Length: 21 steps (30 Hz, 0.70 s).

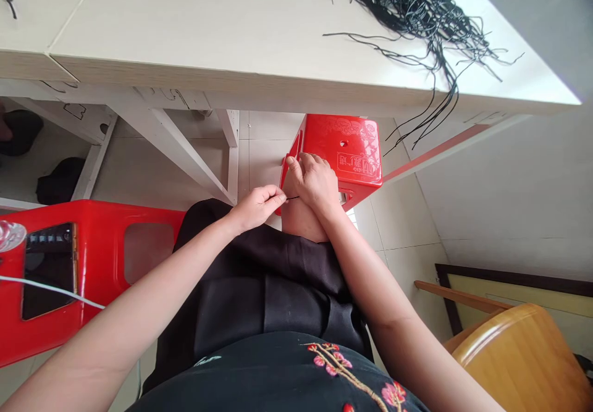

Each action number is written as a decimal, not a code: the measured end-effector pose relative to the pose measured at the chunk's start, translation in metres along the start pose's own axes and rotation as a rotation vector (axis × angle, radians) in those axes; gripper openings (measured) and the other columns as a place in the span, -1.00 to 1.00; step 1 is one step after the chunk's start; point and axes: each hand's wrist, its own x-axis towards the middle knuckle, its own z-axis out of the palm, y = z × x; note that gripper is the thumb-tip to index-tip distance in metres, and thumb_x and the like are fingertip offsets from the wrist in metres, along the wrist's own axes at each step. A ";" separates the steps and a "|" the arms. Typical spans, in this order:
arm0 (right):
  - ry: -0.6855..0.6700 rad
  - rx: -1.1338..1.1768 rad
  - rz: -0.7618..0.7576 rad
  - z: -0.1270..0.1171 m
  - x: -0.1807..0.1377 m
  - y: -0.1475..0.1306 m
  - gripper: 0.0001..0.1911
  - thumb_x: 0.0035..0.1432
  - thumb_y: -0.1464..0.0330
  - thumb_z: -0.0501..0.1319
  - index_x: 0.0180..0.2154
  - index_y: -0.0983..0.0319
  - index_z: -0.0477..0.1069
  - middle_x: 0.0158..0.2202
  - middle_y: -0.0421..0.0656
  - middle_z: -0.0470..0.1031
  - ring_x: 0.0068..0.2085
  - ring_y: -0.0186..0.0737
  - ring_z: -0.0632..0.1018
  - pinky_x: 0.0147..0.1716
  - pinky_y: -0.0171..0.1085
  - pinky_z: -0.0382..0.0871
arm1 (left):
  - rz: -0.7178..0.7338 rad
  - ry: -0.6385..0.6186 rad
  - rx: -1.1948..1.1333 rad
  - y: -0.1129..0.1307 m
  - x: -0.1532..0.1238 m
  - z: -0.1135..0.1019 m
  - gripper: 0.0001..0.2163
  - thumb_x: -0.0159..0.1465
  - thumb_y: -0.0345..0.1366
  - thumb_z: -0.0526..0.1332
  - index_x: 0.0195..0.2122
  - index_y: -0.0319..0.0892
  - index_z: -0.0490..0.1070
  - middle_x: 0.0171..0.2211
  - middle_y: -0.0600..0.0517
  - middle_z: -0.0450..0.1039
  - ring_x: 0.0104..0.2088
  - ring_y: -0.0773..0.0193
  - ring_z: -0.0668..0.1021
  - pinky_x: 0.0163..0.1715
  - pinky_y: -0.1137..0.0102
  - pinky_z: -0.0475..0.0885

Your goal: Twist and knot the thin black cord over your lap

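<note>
My left hand (260, 206) pinches a thin black cord (293, 197) between thumb and fingertips. The cord runs right, across a bare leg (301, 223), and disappears beneath my right hand (319, 180). That hand lies palm down on the leg near the knee, fingers stretched forward and close together. Whatever is under its palm is hidden, including the rest of the cord. On the table above sits a big tangled bundle of black cords (417, 13), with several loose ends hanging over the front edge.
The pale table (194, 35) spans the top, its white frame below. A red plastic stool (345, 143) stands beyond my knee. Left is another red stool (102, 239) bearing a phone (49, 276), with a white cable (55, 288) crossing it. A wooden chair (523, 362) is lower right.
</note>
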 end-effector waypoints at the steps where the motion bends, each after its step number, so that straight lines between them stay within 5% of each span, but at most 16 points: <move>1: -0.004 0.003 0.001 0.000 0.000 0.000 -0.45 0.26 0.01 -0.19 -0.12 0.23 0.37 -0.17 -0.02 0.48 -0.10 -0.03 0.44 -0.24 -0.19 0.28 | -0.008 -0.002 -0.021 0.001 -0.001 0.000 -0.80 0.20 -0.18 0.08 -0.41 -0.21 0.35 -0.50 0.11 0.31 -0.47 0.37 0.34 -0.43 0.45 0.25; 7: -0.006 0.017 0.001 -0.001 -0.001 0.000 -0.45 0.27 0.02 -0.19 -0.14 0.23 0.38 -0.17 -0.03 0.48 -0.11 -0.04 0.43 -0.25 -0.20 0.28 | -0.039 0.008 -0.091 -0.001 -0.003 0.003 -0.90 0.12 -0.28 0.17 -0.37 -0.17 0.30 -0.58 0.17 0.19 -0.56 0.41 0.27 -0.53 0.48 0.20; 21: -0.003 0.016 -0.001 -0.002 -0.002 0.000 -0.50 0.27 0.04 -0.17 -0.17 0.22 0.37 -0.18 -0.05 0.47 -0.13 -0.05 0.44 -0.27 -0.21 0.26 | -0.022 0.030 -0.073 0.003 -0.004 0.002 -0.82 0.16 -0.17 0.13 -0.38 -0.18 0.34 -0.54 0.14 0.23 -0.53 0.40 0.29 -0.51 0.46 0.24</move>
